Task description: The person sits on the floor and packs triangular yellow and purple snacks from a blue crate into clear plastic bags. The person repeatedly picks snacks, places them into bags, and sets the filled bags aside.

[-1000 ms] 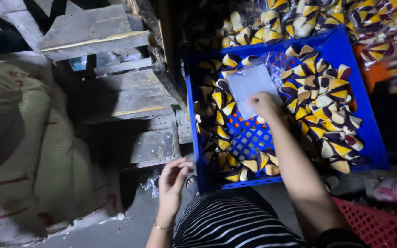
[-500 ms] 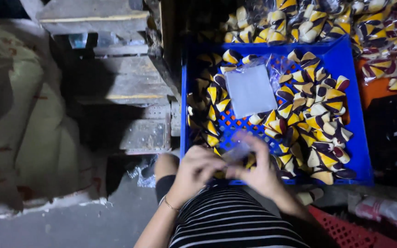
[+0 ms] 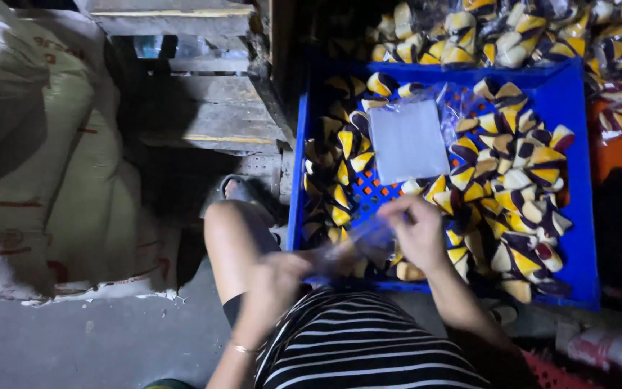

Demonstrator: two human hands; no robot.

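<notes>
Both my hands, left [image 3: 276, 277] and right [image 3: 419, 232], pinch a clear bag [image 3: 368, 241] over the near edge of the blue crate [image 3: 577, 238], fingers closed on it, stretching it open.

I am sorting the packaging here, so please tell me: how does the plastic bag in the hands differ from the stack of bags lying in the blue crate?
The clear bag is held between both hands over the crate's near edge, blurred and crumpled; the stack of bags lies flat and rectangular on the yellow-and-dark cone-shaped pieces, untouched. Both are plastic.
</notes>
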